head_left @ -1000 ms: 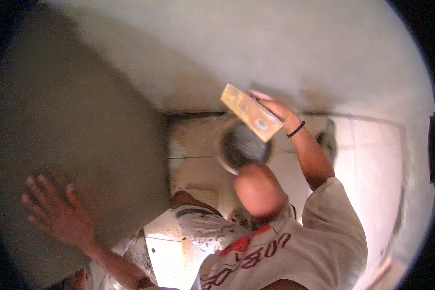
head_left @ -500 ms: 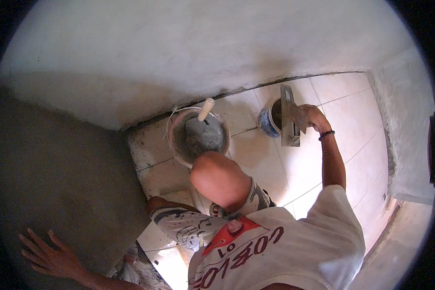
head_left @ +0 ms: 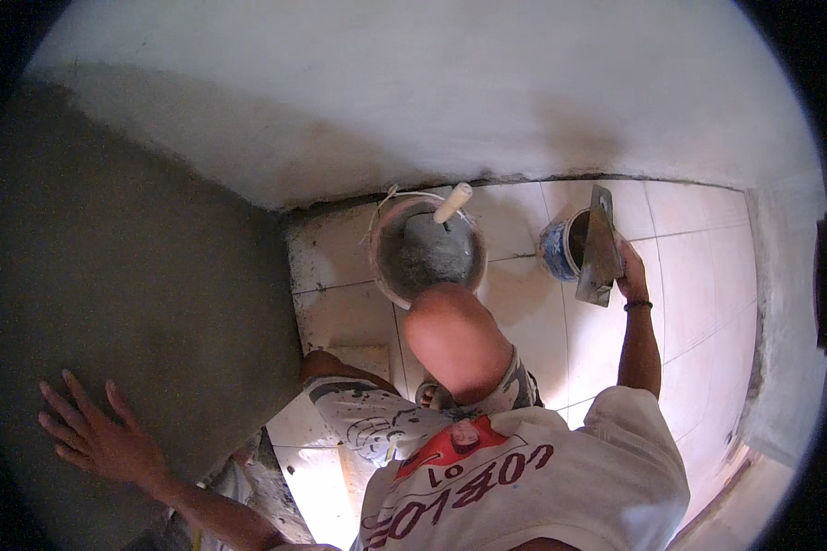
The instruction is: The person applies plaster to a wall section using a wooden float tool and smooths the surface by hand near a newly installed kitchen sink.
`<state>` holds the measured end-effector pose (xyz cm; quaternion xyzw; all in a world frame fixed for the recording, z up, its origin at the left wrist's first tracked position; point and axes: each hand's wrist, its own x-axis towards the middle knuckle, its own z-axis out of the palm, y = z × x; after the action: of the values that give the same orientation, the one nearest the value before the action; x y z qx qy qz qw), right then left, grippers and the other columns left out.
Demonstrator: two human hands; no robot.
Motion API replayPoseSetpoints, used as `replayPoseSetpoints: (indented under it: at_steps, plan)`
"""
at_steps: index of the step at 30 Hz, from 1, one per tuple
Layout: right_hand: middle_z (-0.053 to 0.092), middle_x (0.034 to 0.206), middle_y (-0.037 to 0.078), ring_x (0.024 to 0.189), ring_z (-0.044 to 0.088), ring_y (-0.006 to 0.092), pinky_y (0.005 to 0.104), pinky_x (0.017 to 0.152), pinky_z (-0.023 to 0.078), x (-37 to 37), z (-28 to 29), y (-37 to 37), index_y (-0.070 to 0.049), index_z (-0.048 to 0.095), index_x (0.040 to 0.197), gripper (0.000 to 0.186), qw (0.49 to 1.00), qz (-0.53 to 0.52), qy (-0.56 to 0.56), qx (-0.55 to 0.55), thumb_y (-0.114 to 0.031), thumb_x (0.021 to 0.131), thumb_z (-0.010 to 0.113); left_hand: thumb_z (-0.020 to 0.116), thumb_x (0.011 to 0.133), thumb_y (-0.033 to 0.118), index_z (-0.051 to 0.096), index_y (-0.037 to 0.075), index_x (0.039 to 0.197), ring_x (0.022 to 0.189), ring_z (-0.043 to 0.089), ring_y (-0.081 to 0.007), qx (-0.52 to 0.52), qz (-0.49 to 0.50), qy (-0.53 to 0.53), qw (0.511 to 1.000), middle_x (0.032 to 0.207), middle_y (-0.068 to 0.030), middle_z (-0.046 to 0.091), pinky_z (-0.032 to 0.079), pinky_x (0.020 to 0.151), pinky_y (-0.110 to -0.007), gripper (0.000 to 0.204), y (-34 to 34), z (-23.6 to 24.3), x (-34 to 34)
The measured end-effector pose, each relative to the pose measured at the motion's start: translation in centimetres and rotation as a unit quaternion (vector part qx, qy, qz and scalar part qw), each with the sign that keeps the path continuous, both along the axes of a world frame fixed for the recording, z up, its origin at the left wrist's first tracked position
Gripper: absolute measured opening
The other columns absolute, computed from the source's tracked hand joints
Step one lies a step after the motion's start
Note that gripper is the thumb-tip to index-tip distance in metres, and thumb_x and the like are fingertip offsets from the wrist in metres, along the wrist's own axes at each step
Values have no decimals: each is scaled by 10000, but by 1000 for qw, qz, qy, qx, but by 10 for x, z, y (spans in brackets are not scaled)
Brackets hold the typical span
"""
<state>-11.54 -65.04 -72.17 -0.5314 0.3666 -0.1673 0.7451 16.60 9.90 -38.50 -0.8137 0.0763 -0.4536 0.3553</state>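
Observation:
My right hand (head_left: pixel 632 274) is closed around a steel plastering trowel (head_left: pixel 601 246), its blade on edge. The blade overlaps the side of a small blue-and-white pail (head_left: pixel 554 251) on the floor; whether they touch I cannot tell. My left hand (head_left: pixel 106 439) is spread with fingers apart over the dark grey plastered wall (head_left: pixel 156 275) and looks to be resting on it. In front of my bare knee stands a bucket (head_left: pixel 378 266) of grey mortar (head_left: pixel 432 257). Out of the mortar sticks a tool with a pale handle (head_left: pixel 453 202), its blade partly covered.
Light square tiles (head_left: pixel 524 317) cover the floor. A pale wall (head_left: pixel 413 101) rises beyond the buckets, with a rough dark joint at its foot. Another wall (head_left: pixel 795 303) stands on the right. Beside my left forearm lies some rubble or cloth (head_left: pixel 248 487), partly hidden.
The view has shifted, so the buckets and floor appear farther right and lower. My right hand has turned the trowel slightly beside the pail. My left hand stays spread at the wall.

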Motion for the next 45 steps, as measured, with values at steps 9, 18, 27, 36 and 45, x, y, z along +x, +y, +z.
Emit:
replayPoseSetpoints:
  at_steps: [9, 18, 27, 36, 45]
  plan:
    - [642, 1175, 90, 1081, 598, 192, 338, 939, 481, -4, 75, 37, -17, 573, 1287, 448, 965, 199, 68, -157, -202, 883, 624, 439, 969, 551, 395, 398, 1447, 1418, 313, -255, -13, 18, -27, 999, 1567, 115, 276, 289, 1096, -560, 504, -4, -13, 15]
    - [657, 1167, 152, 1118, 590, 245, 379, 1001, 418, 200, 87, 160, -34, 650, 1200, 472, 752, 615, -21, -236, -356, 855, 679, 454, 964, 543, 402, 400, 1441, 1424, 305, -245, 4, -1, -15, 1000, 1565, 120, 279, 301, 1101, -550, 501, -25, -24, 33]
    - [661, 1158, 96, 1094, 578, 202, 354, 969, 442, 275, -35, 208, -38, 624, 1248, 463, 764, 635, -12, -118, -287, 863, 691, 457, 966, 534, 423, 373, 1436, 1415, 311, -277, -5, 60, -15, 998, 1551, 103, 311, 289, 1099, -580, 498, -25, -39, 47]
    - [668, 975, 78, 903, 637, 200, 350, 795, 510, 136, 54, 71, -9, 610, 1033, 275, 919, 183, 91, -337, -242, 891, 646, 446, 961, 560, 398, 409, 1439, 1408, 323, -283, 7, 54, -40, 998, 1555, 119, 290, 299, 1094, -598, 504, -10, -33, 35]
    - [599, 1179, 175, 1087, 547, 362, 421, 953, 410, 65, -59, -55, -36, 609, 1145, 415, 713, 322, 343, -520, -361, 889, 599, 431, 968, 551, 359, 400, 1464, 1430, 286, -272, 54, 396, 50, 915, 1582, 106, 238, 292, 1101, -558, 523, -36, -7, 11]
